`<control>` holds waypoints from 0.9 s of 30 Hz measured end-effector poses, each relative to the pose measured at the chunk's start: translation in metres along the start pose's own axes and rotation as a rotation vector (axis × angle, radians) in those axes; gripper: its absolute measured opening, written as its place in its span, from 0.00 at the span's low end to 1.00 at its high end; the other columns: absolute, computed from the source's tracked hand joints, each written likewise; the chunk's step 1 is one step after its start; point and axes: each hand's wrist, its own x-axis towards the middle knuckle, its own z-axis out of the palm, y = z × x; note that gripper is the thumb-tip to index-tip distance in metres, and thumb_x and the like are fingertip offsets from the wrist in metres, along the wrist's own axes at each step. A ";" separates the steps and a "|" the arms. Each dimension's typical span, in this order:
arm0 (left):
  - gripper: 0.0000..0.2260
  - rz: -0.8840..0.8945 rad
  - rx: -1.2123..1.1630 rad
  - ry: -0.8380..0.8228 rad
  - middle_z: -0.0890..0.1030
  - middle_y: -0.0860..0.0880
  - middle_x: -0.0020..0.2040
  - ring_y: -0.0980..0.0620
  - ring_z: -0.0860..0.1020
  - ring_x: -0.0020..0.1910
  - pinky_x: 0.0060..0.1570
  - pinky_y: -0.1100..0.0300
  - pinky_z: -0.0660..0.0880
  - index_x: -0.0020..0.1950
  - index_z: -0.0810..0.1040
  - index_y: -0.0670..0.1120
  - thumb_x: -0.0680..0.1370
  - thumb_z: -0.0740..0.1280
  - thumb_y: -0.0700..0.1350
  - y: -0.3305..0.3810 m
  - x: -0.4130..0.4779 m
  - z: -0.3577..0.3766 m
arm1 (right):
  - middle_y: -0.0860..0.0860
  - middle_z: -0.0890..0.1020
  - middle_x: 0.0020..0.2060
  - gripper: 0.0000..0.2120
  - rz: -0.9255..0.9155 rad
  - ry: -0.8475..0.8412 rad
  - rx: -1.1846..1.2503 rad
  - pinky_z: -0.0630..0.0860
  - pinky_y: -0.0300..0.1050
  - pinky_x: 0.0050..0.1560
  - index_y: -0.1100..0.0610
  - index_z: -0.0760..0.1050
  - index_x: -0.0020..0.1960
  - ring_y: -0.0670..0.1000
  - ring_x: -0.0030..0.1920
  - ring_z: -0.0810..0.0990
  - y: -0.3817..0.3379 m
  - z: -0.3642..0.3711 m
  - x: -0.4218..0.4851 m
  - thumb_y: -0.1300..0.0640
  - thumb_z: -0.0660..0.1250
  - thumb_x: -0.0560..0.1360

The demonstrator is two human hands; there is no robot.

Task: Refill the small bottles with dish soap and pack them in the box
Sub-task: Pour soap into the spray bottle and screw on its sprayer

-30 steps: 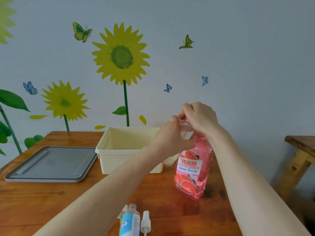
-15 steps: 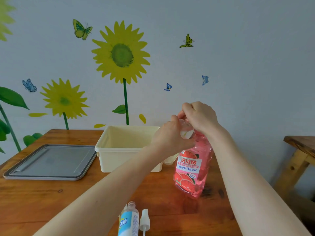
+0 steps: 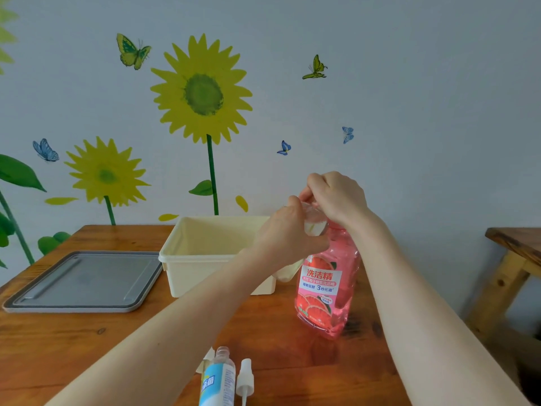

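Note:
A large pink dish soap bottle [image 3: 325, 291] with a red fruit label stands upright on the wooden table, right of centre. My left hand [image 3: 285, 237] grips its clear upper part from the left. My right hand [image 3: 336, 197] curls over the very top and pinches the cap, which my fingers hide. A small open bottle with a blue label [image 3: 218, 379] stands at the near edge, and its white spray cap [image 3: 244, 376] lies just to its right. The cream plastic box [image 3: 205, 253] sits behind my left forearm and looks empty.
A grey tray [image 3: 82, 281] lies on the table's left side. A pale object [image 3: 285, 273] shows under my left wrist by the box's right end. A wooden bench [image 3: 515, 259] stands at the far right. A wall with sunflower decals rises behind the table.

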 end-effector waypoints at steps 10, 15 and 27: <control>0.24 0.004 -0.022 -0.036 0.70 0.56 0.37 0.59 0.71 0.34 0.27 0.63 0.66 0.49 0.60 0.48 0.65 0.71 0.55 0.004 0.004 -0.012 | 0.44 0.83 0.39 0.20 0.004 -0.048 0.043 0.69 0.43 0.40 0.55 0.83 0.42 0.52 0.43 0.78 -0.004 -0.009 0.006 0.53 0.52 0.74; 0.24 -0.015 -0.012 -0.030 0.73 0.53 0.41 0.53 0.74 0.39 0.34 0.59 0.74 0.50 0.60 0.48 0.66 0.71 0.54 0.000 0.000 -0.001 | 0.45 0.82 0.38 0.20 0.015 -0.024 0.028 0.67 0.45 0.44 0.54 0.83 0.41 0.52 0.44 0.77 -0.001 0.000 0.001 0.53 0.52 0.75; 0.23 0.004 -0.036 -0.013 0.74 0.52 0.42 0.52 0.74 0.38 0.32 0.59 0.72 0.50 0.61 0.48 0.66 0.72 0.52 0.002 -0.001 -0.004 | 0.47 0.83 0.38 0.20 0.037 -0.069 0.001 0.68 0.44 0.41 0.54 0.82 0.41 0.51 0.41 0.78 -0.001 -0.003 0.005 0.52 0.52 0.74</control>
